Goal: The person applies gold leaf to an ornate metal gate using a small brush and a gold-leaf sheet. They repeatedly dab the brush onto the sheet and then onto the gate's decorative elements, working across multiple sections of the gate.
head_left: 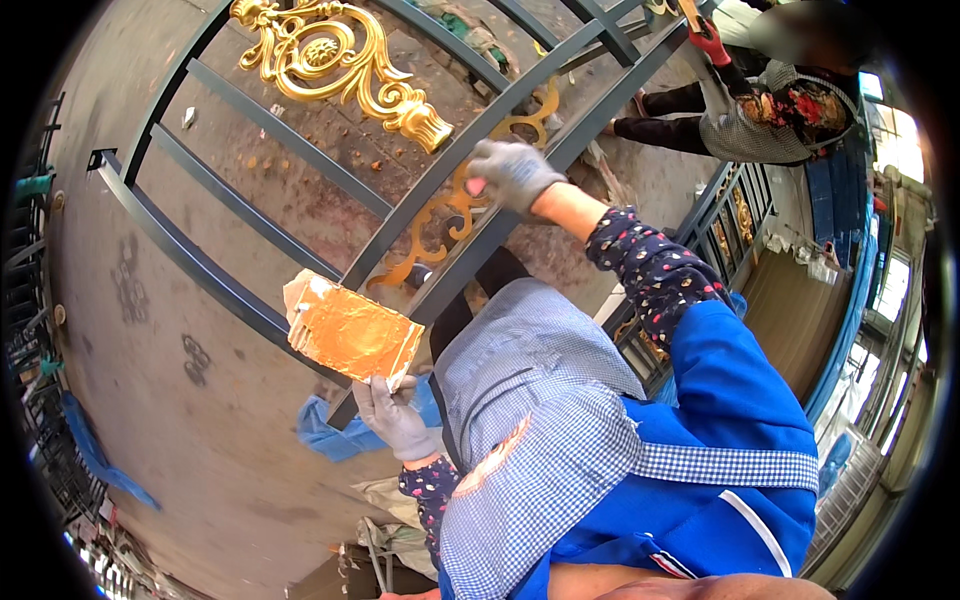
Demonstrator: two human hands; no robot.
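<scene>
My left hand (pixel 393 415), in a grey glove, grips the lower edge of a piece of cardboard (pixel 350 330) whose upper face is smeared with gold-orange paint. My right hand (pixel 512 175), gloved in grey as well, is above the bars of a dark grey metal gate (pixel 400 225). Its fingers are curled together, and a small pink patch shows at their tips; what they hold, if anything, I cannot make out. Beneath and beside that hand runs a flat gold scroll strip (pixel 440 225) set between two bars. A shiny gold scroll ornament (pixel 325 50) sits between bars farther off.
Another person (pixel 770 110) with a red glove (pixel 710 42) works at the gate's far right end. Blue sheeting (pixel 335 430) lies on the floor by the gate's near end. More gate panels (pixel 735 215) with gold ornaments stand at the right.
</scene>
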